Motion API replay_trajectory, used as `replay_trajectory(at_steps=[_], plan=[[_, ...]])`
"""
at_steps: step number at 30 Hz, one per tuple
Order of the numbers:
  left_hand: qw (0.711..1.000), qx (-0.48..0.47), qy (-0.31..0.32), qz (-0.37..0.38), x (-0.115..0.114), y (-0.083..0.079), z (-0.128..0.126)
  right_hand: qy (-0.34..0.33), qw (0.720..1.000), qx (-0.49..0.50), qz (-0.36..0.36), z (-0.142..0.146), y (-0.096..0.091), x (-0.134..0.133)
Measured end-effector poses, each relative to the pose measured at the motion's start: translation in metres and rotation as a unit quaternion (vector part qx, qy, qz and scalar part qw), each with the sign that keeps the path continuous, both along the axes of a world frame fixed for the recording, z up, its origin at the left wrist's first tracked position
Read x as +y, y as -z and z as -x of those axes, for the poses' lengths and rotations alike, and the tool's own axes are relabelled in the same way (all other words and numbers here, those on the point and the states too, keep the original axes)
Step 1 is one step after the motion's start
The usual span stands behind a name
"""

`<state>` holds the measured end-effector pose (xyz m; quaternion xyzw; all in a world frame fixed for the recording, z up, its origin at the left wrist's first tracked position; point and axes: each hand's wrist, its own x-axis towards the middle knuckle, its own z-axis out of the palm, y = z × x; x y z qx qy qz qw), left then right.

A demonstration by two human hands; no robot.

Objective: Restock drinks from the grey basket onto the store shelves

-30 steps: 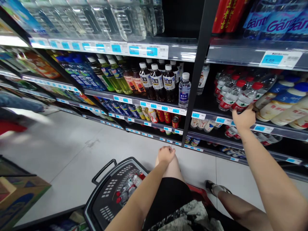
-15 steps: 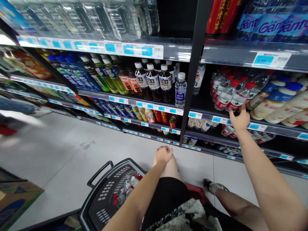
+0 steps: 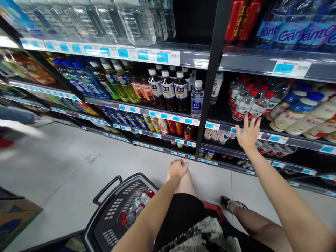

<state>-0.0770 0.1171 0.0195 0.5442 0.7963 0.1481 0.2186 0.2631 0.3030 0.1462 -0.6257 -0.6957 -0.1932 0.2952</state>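
My right hand point(image 3: 248, 134) is open, fingers spread, in front of the shelf edge just below a cluster of water bottles point(image 3: 243, 106) with red caps and red-and-white labels. Its fingertips overlap the base of the front bottles; whether they touch cannot be made out. My left hand point(image 3: 179, 168) rests palm down over my bent knee, fingers draped over it and holding nothing. Left of my leg stands a dark shopping basket point(image 3: 111, 210) with slotted sides. Several red-capped water bottles point(image 3: 131, 214) lie loose inside it, partly hidden by my left forearm.
Right of the red-capped bottles stand white bottles with blue caps point(image 3: 307, 110). A black upright post point(image 3: 207, 87) divides the shelves. To its left are a small clear bottle point(image 3: 197, 99) and dark tea bottles point(image 3: 168, 91). A cardboard box point(image 3: 18, 217) sits at lower left.
My right hand has drawn back and left from the base of a red-capped bottle, and its fingers have spread. My left hand stays on the knee. The view has shifted slightly.
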Motion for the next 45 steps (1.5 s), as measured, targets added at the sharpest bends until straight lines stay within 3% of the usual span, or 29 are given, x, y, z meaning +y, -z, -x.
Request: replay_trajectory(at_steps=[5,14,21,27,33,39,42,45], plan=[[1.0,0.001,0.003,0.003,-0.002,-0.001,-0.001,0.004,1.0,-0.026,-0.007,0.028,0.0,-0.002],[1.0,-0.001,-0.006,0.002,-0.002,0.002,0.003,0.034,0.999,-0.002,0.004,0.041,0.011,0.012],[1.0,0.005,-0.005,-0.004,-0.002,0.004,0.001,0.04,0.999,0.011,0.022,0.054,0.008,0.013],[1.0,0.001,-0.006,0.002,-0.003,0.002,0.002,0.046,0.995,0.089,-0.001,0.038,0.008,0.008],[1.0,-0.006,-0.005,0.01,-0.004,-0.001,0.003,0.125,0.949,0.288,-0.014,0.005,0.003,0.019],[1.0,-0.003,-0.002,0.012,-0.002,-0.001,0.001,0.089,0.952,0.291,0.035,-0.008,-0.005,0.025],[1.0,-0.001,-0.001,0.01,0.0,-0.002,-0.001,0.079,0.956,0.281,0.02,0.008,0.016,-0.001],[1.0,0.005,-0.004,0.009,0.001,-0.003,-0.001,0.069,0.962,0.257,0.053,0.036,0.074,-0.063]])
